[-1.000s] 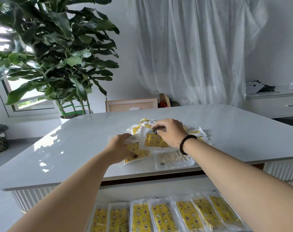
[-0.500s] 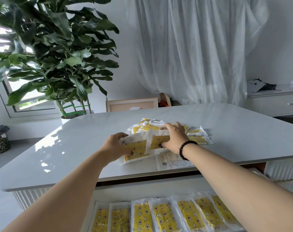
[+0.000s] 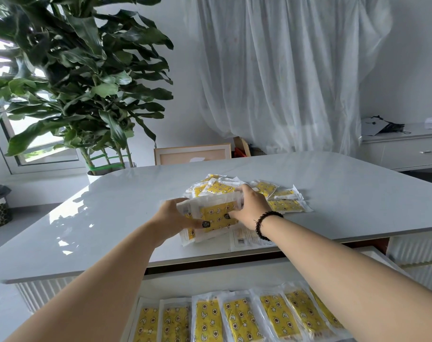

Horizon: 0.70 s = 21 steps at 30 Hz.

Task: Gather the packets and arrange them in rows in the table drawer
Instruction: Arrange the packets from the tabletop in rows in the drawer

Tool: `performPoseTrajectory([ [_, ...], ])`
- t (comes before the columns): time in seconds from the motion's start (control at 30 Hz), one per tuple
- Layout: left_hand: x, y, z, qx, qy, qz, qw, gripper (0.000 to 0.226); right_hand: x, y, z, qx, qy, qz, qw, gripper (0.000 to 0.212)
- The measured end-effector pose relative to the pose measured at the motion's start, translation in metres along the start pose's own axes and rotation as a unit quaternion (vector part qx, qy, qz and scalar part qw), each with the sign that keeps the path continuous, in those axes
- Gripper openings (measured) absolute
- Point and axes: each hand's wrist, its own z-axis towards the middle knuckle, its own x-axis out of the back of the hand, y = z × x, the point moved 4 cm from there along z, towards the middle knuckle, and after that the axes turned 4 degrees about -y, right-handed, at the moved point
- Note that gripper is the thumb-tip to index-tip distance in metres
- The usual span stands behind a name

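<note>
Stack of packets [image 3: 211, 214] at frame centre, on the table [image 3: 111, 218]. Left hand [image 3: 171, 218] and right hand [image 3: 250, 208] grip it from either side, fingers curled round its edges. Loose pile [image 3: 271, 193] behind. Row of packets [image 3: 234, 317] in drawer [image 3: 210, 275], bottom.

Single head-worn wide-angle view: looks forward and down across the counter [image 3: 111, 218]; open drawer [image 3: 210, 280] nearest, curtain [image 3: 284, 82] far.
</note>
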Motion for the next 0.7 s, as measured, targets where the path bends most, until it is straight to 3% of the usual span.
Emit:
performPoseTrajectory([
  [0.17, -0.005, 0.01, 0.001, -0.022, 0.07, 0.068, 0.995, 0.077, -0.012, -0.008, 0.0, 0.005, -0.017, 0.087, 0.996, 0.055],
  [0.33, -0.004, 0.021, -0.003, -0.059, 0.064, 0.167, 0.982, 0.053, -0.011, -0.004, 0.001, -0.007, -0.022, 0.151, 0.988, 0.032],
  [0.43, -0.002, 0.036, -0.005, -0.086, 0.05, 0.309, 0.946, 0.049, -0.011, -0.004, 0.003, 0.001, -0.033, 0.171, 0.985, 0.024],
  [0.6, -0.015, 0.05, -0.012, -0.083, 0.006, 0.526, 0.846, 0.058, -0.011, -0.013, 0.002, 0.031, -0.043, 0.14, 0.989, 0.017],
  [0.7, -0.016, 0.047, -0.01, -0.073, 0.018, 0.535, 0.841, 0.048, 0.001, -0.017, 0.005, 0.029, -0.08, 0.06, 0.995, 0.026],
])
